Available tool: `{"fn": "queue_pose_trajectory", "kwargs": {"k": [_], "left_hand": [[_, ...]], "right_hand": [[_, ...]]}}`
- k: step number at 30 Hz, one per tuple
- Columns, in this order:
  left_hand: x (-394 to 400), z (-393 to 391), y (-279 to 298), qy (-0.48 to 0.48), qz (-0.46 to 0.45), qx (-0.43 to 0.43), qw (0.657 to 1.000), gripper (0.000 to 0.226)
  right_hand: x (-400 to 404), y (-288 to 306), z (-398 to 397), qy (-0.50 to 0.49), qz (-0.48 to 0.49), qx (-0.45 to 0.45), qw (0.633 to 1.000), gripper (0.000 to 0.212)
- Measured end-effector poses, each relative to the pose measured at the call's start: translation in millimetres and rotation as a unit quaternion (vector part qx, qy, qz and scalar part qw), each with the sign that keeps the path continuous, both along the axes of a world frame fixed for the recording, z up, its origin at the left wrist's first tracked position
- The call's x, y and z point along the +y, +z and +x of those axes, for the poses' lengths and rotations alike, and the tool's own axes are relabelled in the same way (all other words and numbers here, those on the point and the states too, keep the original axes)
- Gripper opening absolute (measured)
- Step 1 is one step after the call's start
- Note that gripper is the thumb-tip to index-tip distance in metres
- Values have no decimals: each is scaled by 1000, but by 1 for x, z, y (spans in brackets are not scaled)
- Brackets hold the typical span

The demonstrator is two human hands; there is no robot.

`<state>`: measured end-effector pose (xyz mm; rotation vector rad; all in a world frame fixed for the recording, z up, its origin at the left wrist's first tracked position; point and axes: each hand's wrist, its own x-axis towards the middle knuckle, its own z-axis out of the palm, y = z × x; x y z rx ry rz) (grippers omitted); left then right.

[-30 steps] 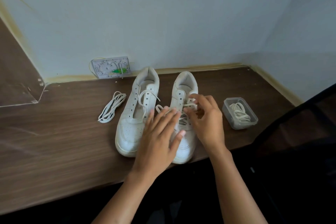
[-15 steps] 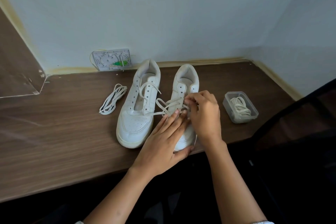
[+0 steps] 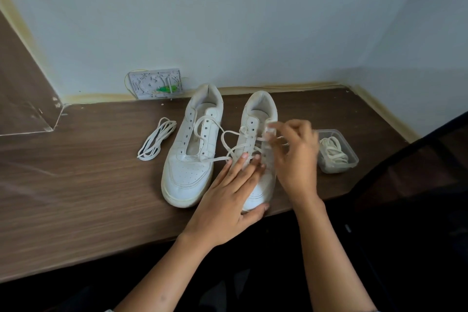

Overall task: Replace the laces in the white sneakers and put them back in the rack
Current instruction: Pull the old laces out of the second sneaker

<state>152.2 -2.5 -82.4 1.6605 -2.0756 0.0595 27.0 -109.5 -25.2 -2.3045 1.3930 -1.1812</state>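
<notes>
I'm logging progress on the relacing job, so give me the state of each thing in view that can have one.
left sneaker: upright on desk, lace loose, partly threaded
right sneaker: upright, lower eyelets laced
left hand: flat, pressing the right sneaker's toe
right hand: pinching lace at upper eyelets, blurred
loose lace bundle: lying coiled on desk
plastic container: lidless, holding laces

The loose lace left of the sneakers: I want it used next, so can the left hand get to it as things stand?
Probably yes. The left hand lies flat on the right sneaker, holding nothing. The loose lace lies on bare desk; only the left sneaker stands between, low enough to reach over.
</notes>
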Motion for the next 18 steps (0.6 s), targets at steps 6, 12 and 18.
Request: {"fn": "queue_pose_trajectory", "kwargs": {"k": [6,12,18], "left_hand": [[-1,-2,0,-2,-4,20,1000,66],[0,-2,1,4,2,-3,1000,69],[0,-3,0,0,11,2,1000,72]], "right_hand": [[3,-8,13,11,4,38,999,8],[-4,5,-7,-119,-23,-177,977,23],[-9,6,-27,-197,-8,-255,947,10]]}}
